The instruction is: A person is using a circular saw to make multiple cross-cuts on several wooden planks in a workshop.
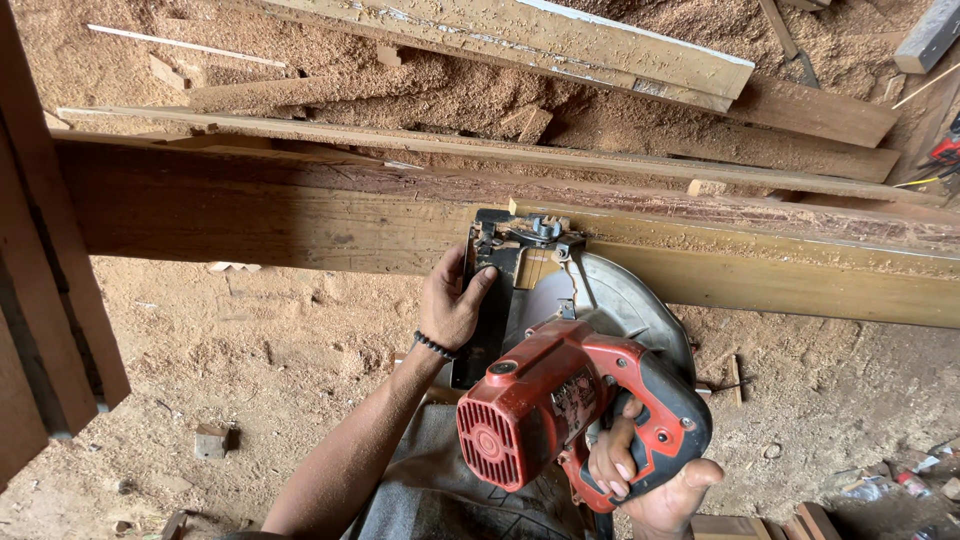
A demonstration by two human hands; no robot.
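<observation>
A red and black circular saw (pixel 560 400) rests with its base plate (pixel 495 290) against a long brown wooden beam (pixel 260 215). My right hand (pixel 650 475) grips the saw's black rear handle. The silver blade guard (pixel 625 300) sits just below the beam's lower edge. My left hand (pixel 450 300), with a dark bead bracelet at the wrist, presses flat on the left side of the base plate. The blade itself is hidden by the guard.
Several rough planks (pixel 560 45) lie across heaps of sawdust (pixel 440 95) beyond the beam. A wooden post (pixel 45 290) stands at the left. Small wood offcuts (pixel 213 440) and scraps lie on the sawdust-covered floor. A red tool part (pixel 945 152) shows at the right edge.
</observation>
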